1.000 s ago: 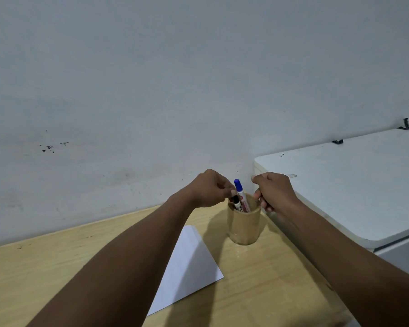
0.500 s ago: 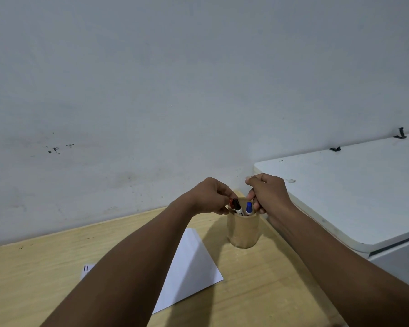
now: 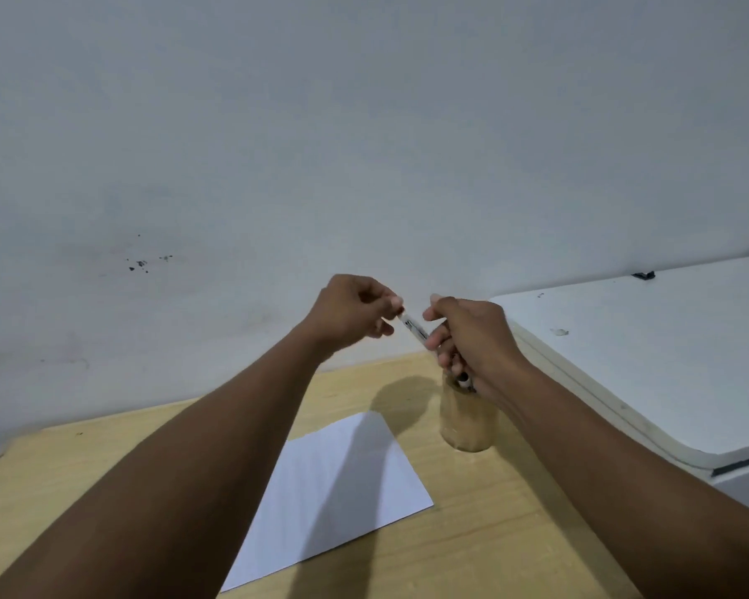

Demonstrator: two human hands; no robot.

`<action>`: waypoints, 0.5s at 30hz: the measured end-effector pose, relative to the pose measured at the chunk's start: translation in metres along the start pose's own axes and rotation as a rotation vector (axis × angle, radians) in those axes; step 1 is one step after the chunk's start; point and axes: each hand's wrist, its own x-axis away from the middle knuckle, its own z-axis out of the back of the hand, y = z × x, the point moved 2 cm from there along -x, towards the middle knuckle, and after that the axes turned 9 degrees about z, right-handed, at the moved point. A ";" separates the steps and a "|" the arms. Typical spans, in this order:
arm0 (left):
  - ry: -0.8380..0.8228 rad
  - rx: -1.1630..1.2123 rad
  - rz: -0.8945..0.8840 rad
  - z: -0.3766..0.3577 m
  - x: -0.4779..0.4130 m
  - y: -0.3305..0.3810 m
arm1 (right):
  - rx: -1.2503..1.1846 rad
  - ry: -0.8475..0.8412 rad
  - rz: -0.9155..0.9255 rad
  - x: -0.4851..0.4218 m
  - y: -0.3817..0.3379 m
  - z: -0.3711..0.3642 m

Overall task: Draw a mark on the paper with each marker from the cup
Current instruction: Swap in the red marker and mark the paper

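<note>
A tan cup stands on the wooden table, right of a white sheet of paper. Just above the cup, both hands hold one white marker, tilted up to the left. My right hand is wrapped around its barrel, and the marker's black lower end shows under that hand at the cup's rim. My left hand pinches the marker's upper end with its fingertips. The cup's inside is hidden by my right hand.
The wooden table meets a pale wall at the back. A white raised surface adjoins the table on the right, close to the cup. My forearms cover much of the paper's left part.
The blue-capped marker sank into the cup. Both hands then rose a little, and a white marker with a black end is now held between them above the cup.
</note>
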 end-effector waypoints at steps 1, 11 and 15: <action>0.013 0.067 0.016 0.013 0.006 -0.001 | -0.010 -0.060 -0.030 0.005 -0.002 -0.015; 0.145 0.385 0.241 0.123 0.080 -0.077 | -0.583 -0.207 -0.442 0.037 0.031 -0.160; 0.202 0.376 0.290 0.153 0.115 -0.117 | -0.604 -0.238 -0.456 0.051 0.045 -0.203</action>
